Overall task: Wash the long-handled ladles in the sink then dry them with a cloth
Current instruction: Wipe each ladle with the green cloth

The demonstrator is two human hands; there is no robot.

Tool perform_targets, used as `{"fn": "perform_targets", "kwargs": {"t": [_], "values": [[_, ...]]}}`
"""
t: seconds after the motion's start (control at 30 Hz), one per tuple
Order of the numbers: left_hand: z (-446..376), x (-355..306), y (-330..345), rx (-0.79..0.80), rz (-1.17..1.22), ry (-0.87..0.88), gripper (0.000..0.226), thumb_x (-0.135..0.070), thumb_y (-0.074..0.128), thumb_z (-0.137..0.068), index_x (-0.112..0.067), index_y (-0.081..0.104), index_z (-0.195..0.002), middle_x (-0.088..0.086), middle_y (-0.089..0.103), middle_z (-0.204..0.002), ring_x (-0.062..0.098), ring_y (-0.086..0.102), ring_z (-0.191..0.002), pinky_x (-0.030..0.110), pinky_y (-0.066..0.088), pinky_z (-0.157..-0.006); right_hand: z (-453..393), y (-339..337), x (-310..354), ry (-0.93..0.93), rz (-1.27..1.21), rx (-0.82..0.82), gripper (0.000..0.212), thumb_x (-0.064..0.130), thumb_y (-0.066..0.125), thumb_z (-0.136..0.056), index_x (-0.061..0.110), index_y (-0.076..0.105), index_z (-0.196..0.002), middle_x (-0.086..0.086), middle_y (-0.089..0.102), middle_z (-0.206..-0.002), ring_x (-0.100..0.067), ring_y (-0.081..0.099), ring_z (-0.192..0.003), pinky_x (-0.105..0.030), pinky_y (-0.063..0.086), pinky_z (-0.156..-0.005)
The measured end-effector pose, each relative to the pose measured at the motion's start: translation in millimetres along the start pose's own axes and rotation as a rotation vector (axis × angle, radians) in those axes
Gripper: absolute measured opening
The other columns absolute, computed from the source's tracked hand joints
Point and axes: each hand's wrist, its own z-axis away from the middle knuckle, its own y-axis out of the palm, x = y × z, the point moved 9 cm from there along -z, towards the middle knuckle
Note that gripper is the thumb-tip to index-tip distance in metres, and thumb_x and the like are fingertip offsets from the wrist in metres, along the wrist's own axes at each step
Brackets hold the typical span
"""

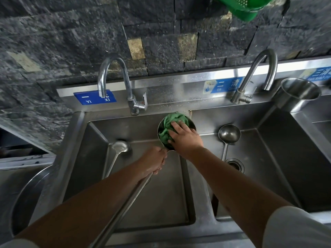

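Three ladles are showing in the steel sink [84, 133]; the person is holding the big ladle [162, 127] over the back of the left basin, with its bowl close to the divider between the basins; the left hand [154, 161] is gripping its long handle just below the bowl, the fingers curled around the shaft, and the handle is running down toward the bottom edge of the view; the right hand [184, 138] is pressing a green cloth [168, 124] into the bowl, the fingers lying fairly straight on top of the cloth, so this grip is spread, not pinching; the cloth is bunched and is filling most of the bowl.

A second ladle [120, 146] is lying in the left basin, its bowl near the back left corner and its handle coming toward the person; a third ladle [229, 134] is resting in the middle basin, its bowl facing up near the back wall, its handle passing beside the drain [235, 164].

Two faucets are standing behind the basins: the left faucet [114, 68] and the right faucet [258, 68]; a steel cup [297, 93] is sitting at the right on the sink edge; a green basket [247, 6] is hanging at the top.
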Motion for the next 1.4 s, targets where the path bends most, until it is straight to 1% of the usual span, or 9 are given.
{"fn": "perform_targets", "kwargs": {"t": [0.17, 0.47, 0.57, 0.67, 0.8, 1.0, 1.1, 1.27, 1.4], "values": [[-1.0, -0.6, 4.4, -0.014, -0.030, -0.025, 0.025, -0.015, 0.040, -0.100, -0.010, 0.049, -0.077, 0.006, 0.045, -0.059, 0.008, 0.034, -0.026, 0.013, 0.024, -0.036, 4.6, -5.2, -3.3, 0.055, -0.016, -0.021, 0.039, 0.052, 0.039, -0.089, 0.027, 0.060, -0.110, 0.004, 0.053, -0.124, -0.026, 0.040, -0.119, -0.044, 0.040, -0.093], [-12.7, -24.7, -7.1, -0.147, -0.188, 0.037, 0.026, -0.022, 0.041, -0.102, -0.005, 0.056, -0.089, 0.006, 0.048, -0.062, 0.012, 0.040, -0.037, 0.017, 0.029, -0.035, 32.5, 15.1, -48.5, 0.186, -0.051, 0.125, 0.047, 0.056, 0.038, -0.079, 0.017, 0.064, -0.083, -0.004, 0.059, -0.079, -0.025, 0.059, -0.078, -0.029, 0.039, -0.061], [-18.7, -28.1, -32.0, -0.251, -0.244, 0.068, 0.032, -0.023, 0.042, -0.103, 0.001, 0.059, -0.091, 0.011, 0.053, -0.065, 0.017, 0.046, -0.040, 0.024, 0.037, -0.038, 52.8, 34.1, -83.5, 0.373, -0.171, 0.096, 0.038, 0.055, 0.037, -0.082, 0.021, 0.054, -0.082, -0.005, 0.063, -0.085, -0.025, 0.054, -0.074, -0.031, 0.045, -0.060], [-22.2, -16.4, -41.1, -0.223, -0.152, 0.041, 0.025, -0.017, 0.042, -0.103, -0.003, 0.055, -0.087, 0.007, 0.048, -0.060, 0.003, 0.042, -0.027, 0.016, 0.034, -0.030, 59.6, 66.5, -82.1, 0.377, -0.236, 0.084, 0.044, 0.055, 0.041, -0.089, 0.018, 0.053, -0.110, -0.005, 0.055, -0.109, -0.026, 0.049, -0.108, -0.043, 0.052, -0.078], [-21.5, 3.1, -42.7, -0.231, -0.240, 0.021, 0.028, -0.021, 0.044, -0.100, -0.008, 0.056, -0.079, 0.004, 0.049, -0.058, 0.013, 0.043, -0.038, 0.019, 0.033, -0.033, 60.8, 106.6, -61.2, 0.366, -0.229, 0.219, 0.073, 0.069, 0.045, -0.081, 0.042, 0.018, -0.144, -0.001, 0.014, -0.154, -0.035, 0.009, -0.142, -0.062, 0.036, -0.101], [-22.8, 15.8, -31.8, -0.212, -0.145, 0.001, 0.026, -0.019, 0.049, -0.099, -0.007, 0.056, -0.077, 0.007, 0.050, -0.060, 0.014, 0.040, -0.037, 0.018, 0.030, -0.033, 31.8, 111.0, -68.4, 0.360, -0.204, 0.330, 0.104, 0.074, 0.057, -0.070, 0.043, -0.003, -0.149, -0.003, -0.004, -0.163, -0.038, -0.012, -0.147, -0.068, 0.013, -0.110], [-22.2, 12.4, -25.8, -0.187, -0.088, -0.011, 0.024, -0.020, 0.047, -0.100, -0.003, 0.056, -0.086, 0.007, 0.047, -0.061, 0.013, 0.038, -0.038, 0.017, 0.028, -0.033, 27.0, 104.8, -68.6, 0.354, -0.205, 0.343, 0.116, 0.075, 0.062, -0.062, 0.039, -0.003, -0.150, -0.008, 0.000, -0.162, -0.037, -0.006, -0.148, -0.062, 0.011, -0.112], [-21.1, -2.8, -15.9, -0.128, -0.058, 0.026, 0.023, -0.020, 0.045, -0.101, -0.003, 0.054, -0.089, 0.006, 0.046, -0.061, 0.013, 0.036, -0.041, 0.020, 0.027, -0.036, 51.2, 87.1, -85.9, 0.501, -0.578, 0.128, 0.109, 0.072, 0.064, -0.054, 0.031, 0.013, -0.142, 0.000, 0.031, -0.140, -0.028, 0.043, -0.130, -0.045, 0.044, -0.101], [-25.3, -10.6, -6.4, -0.088, -0.028, 0.029, 0.019, -0.018, 0.044, -0.100, -0.004, 0.053, -0.090, 0.005, 0.047, -0.062, 0.014, 0.036, -0.041, 0.022, 0.028, -0.037, 70.0, 79.6, -95.2, 0.546, -0.545, 0.097, 0.107, 0.075, 0.057, -0.068, 0.024, 0.011, -0.150, -0.001, 0.017, -0.157, -0.027, 0.022, -0.144, -0.048, 0.032, -0.112]]}}
